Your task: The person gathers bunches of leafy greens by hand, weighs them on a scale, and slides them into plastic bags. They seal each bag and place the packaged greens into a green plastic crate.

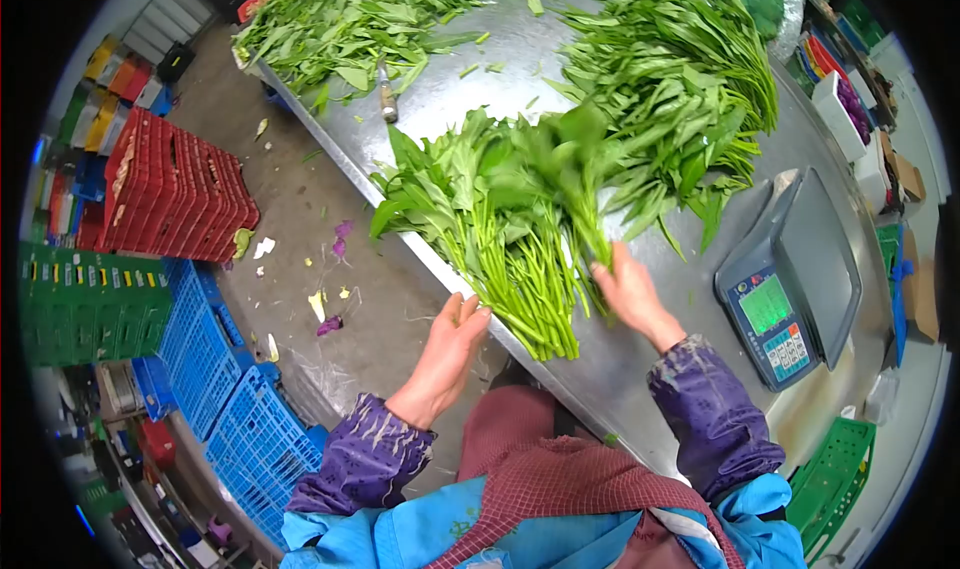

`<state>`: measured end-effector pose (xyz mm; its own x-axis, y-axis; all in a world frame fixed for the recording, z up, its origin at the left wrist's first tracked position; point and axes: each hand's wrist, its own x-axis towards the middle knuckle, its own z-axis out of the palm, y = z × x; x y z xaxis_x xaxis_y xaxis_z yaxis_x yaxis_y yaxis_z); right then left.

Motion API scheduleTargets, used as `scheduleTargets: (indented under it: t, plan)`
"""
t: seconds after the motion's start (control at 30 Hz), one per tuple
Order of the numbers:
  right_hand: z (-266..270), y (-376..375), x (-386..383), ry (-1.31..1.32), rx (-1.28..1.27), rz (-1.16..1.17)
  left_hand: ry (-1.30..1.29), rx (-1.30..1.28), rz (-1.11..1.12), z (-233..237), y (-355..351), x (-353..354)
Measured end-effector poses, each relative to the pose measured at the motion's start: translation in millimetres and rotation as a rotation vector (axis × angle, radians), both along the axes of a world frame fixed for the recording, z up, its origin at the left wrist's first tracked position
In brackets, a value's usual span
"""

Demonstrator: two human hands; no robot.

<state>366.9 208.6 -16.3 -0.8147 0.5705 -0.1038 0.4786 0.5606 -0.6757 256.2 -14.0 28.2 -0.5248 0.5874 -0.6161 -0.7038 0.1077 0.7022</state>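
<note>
My right hand (pixel 634 293) is closed around the stems of a small bunch of water spinach (pixel 590 204), its leaves blurred by motion. Beside it a larger pile of water spinach (pixel 515 279) lies along the table's near edge, cut stems toward me. At the left side of those stems is my left hand (pixel 449 347), its fingers stretched out and holding nothing. A knife (pixel 387 101) with a wooden handle rests near the left edge, blade pointing away from me.
Heaped leafy greens (pixel 690 89) lie farther back on the metal table (pixel 640 409), with looser leaves (pixel 370 19) at its far left. A digital scale (pixel 785 294) stands at the right. Red crates (pixel 180 184), blue crates (pixel 255 439) and vegetable scraps (pixel 328 324) are on the floor.
</note>
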Motion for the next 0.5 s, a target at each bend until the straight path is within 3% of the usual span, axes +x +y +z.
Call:
scheduleTargets:
  t: [0.03,0.3,0.37,0.4,0.5]
  plan:
    - [-5,-8,-4,-0.228,-0.145,0.028,-0.039,0.000,-0.001,2,4,-3]
    - [-15,-19,-19,-0.187,-0.399,0.019,-0.301,0.115,-0.005,-52,57,-16]
    - [-17,-16,-19,-0.039,-1.075,-0.013,-0.331,0.178,-0.025,-63,70,-13]
    - [-12,-15,-19,-0.001,-1.274,-0.087,-0.393,0.194,-0.048,-63,75,-12]
    - [6,-10,-10,0.112,-1.127,-0.023,-0.383,0.224,-0.118,-52,83,-5]
